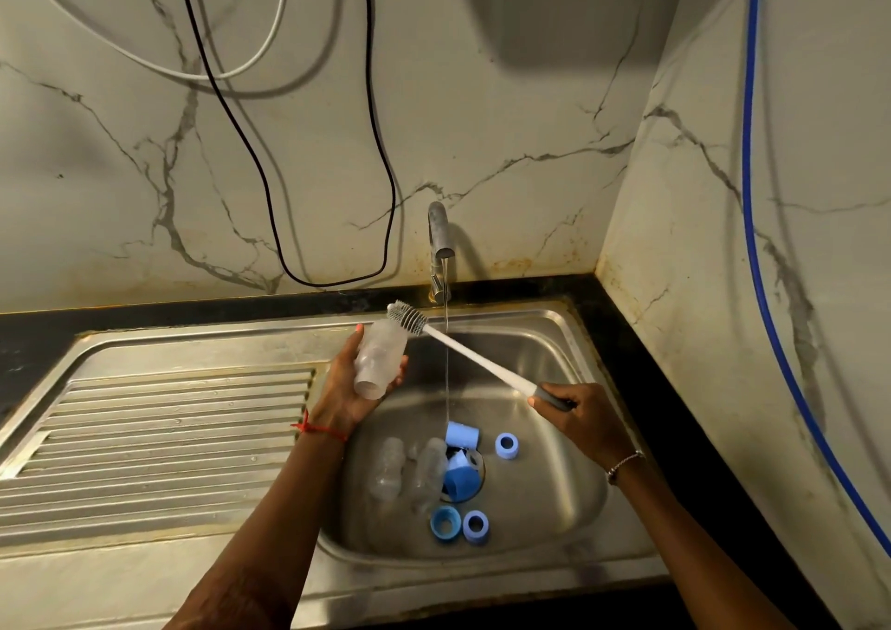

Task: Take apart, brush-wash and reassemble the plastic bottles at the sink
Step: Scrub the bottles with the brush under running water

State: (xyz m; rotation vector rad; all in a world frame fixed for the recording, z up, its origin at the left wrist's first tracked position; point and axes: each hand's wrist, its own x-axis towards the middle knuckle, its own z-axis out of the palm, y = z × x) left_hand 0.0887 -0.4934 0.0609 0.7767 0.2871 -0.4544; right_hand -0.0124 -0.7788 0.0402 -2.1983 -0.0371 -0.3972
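Seen from above at a steel sink [547,489], a person's two bare arms reach in from the bottom edge. The left hand [354,381] is raised over the left side of the basin, fingers and thumb curled round a clear plastic bottle [381,357], which is tilted with one end up and away. Blur makes it hard to tell which end is the mouth. The right hand [586,417] grips the grey handle of a long white brush [477,357], which slants up and to the left across the basin. Its grey bristle head lies outside the bottle, against the upper end.

A thin stream of water [447,364] runs from the tap [438,234] at the back, falling just behind the brush shaft into the basin. On the basin floor two more clear bottles [388,468] lie side by side near the drain, with five blue plastic pieces [506,445] scattered around them, some ring-shaped, some cup-shaped.

A ribbed draining board [168,429] extends to the left, and a black surface [627,340] frames the sink. On the marble-patterned wall [530,123] hang a black cable [376,123] and a white cable [270,45]; a blue hose [748,171] runs down at the right.
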